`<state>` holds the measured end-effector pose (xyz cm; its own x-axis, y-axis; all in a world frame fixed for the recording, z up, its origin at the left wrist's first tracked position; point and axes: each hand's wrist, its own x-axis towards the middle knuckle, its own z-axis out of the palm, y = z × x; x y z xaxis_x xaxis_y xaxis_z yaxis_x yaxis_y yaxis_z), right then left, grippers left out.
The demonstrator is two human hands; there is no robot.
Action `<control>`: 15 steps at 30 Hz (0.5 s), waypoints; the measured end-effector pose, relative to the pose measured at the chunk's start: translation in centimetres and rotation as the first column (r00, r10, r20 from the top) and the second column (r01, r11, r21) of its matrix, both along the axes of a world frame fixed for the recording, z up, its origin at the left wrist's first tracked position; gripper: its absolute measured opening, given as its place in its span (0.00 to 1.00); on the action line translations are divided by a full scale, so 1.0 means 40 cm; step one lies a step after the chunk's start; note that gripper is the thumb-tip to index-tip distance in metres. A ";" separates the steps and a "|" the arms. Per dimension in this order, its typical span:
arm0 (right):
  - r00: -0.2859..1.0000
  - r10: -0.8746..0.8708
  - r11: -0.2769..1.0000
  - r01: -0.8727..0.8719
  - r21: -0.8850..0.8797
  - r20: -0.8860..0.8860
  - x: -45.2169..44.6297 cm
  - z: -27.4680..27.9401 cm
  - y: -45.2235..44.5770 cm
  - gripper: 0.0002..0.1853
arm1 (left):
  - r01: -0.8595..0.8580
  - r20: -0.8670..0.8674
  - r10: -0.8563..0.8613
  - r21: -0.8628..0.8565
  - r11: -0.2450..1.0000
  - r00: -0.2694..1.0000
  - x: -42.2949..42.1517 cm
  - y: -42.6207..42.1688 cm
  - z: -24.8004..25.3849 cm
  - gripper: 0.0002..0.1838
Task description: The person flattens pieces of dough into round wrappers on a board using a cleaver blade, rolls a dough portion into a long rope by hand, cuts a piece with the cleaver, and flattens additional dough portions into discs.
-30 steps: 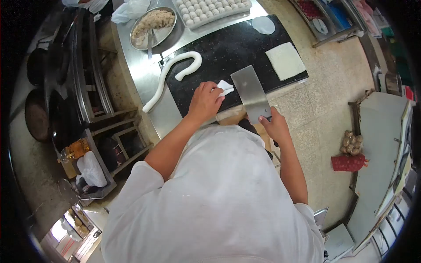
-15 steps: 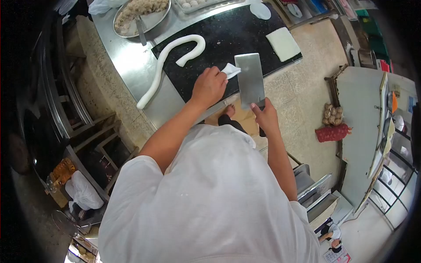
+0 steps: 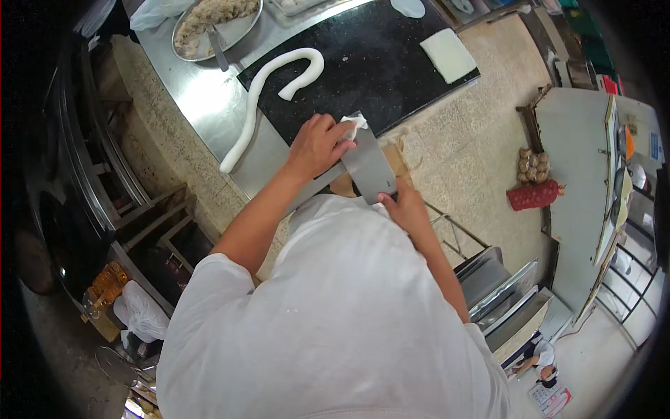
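My left hand [image 3: 319,145] pinches a white cloth [image 3: 356,124] against the far end of a cleaver's wide blade [image 3: 368,166]. The cleaver's handle end is in my right hand [image 3: 404,209], its thumb on the blade's near corner. Both hands are at the near edge of a black board [image 3: 363,63]. On the board's left part lies a curved white dough rope [image 3: 255,98], its long end resting on the steel table [image 3: 171,66]. A flat white square [image 3: 448,56] sits at the board's right end.
A metal bowl of filling [image 3: 209,24] with a utensil stands at the far left, near a plastic bag [image 3: 157,10]. A white disc [image 3: 408,8] lies at the board's far edge. Metal trays [image 3: 488,286] stand at right. A person [image 3: 541,359] is at lower right.
The cloth has moved onto the blade's far end. My right hand and the cleaver have come left and closer to my body, and the blade now tilts left. The view has shifted.
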<state>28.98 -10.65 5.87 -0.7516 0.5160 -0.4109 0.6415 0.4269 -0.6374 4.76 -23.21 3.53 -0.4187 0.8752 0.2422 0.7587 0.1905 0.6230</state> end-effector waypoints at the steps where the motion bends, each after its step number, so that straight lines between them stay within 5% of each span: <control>1: 0.995 0.011 0.998 -0.005 -0.065 0.102 0.001 0.019 0.023 0.28 | 0.015 0.000 -0.015 -0.003 1.000 1.000 0.003 -0.002 0.001 0.17; 4: 0.985 0.021 0.994 -0.002 -0.110 0.169 0.021 0.058 0.066 0.27 | 0.036 -0.155 -0.004 0.206 0.978 0.988 -0.004 0.025 -0.017 0.18; 7: 0.993 -0.022 0.994 0.034 -0.099 0.119 0.053 0.062 0.092 0.24 | 0.146 0.054 -0.162 0.227 0.963 0.985 -0.014 0.023 -0.028 0.19; 8: 0.988 -0.113 0.989 0.122 -0.085 0.103 0.069 0.050 0.100 0.22 | -0.092 0.398 0.032 0.133 0.987 0.917 -0.010 0.015 -0.017 0.16; 9: 0.975 -0.207 0.974 0.214 -0.073 0.085 0.070 0.054 0.100 0.20 | -0.279 0.671 0.231 -0.037 0.960 0.704 -0.010 0.014 0.001 0.14; 10: 0.972 -0.219 0.971 0.225 -0.075 0.086 0.074 0.059 0.100 0.20 | -0.268 0.671 0.224 -0.039 0.963 0.707 -0.020 0.019 0.002 0.14; 12: 0.877 -0.480 0.810 0.460 -0.365 0.041 0.083 0.072 0.107 0.15 | -0.632 0.999 -0.039 0.046 0.774 0.024 -0.051 0.024 -0.010 0.11; 13: 0.872 -0.488 0.806 0.468 -0.362 0.041 0.088 0.065 0.110 0.15 | -0.624 0.999 -0.042 0.047 0.780 0.023 -0.066 0.015 -0.016 0.11; 15: 0.729 -0.684 0.524 0.463 -0.715 -0.029 0.095 0.047 0.114 0.14 | -0.573 0.985 -0.132 0.048 0.818 -0.106 -0.087 0.003 -0.019 0.10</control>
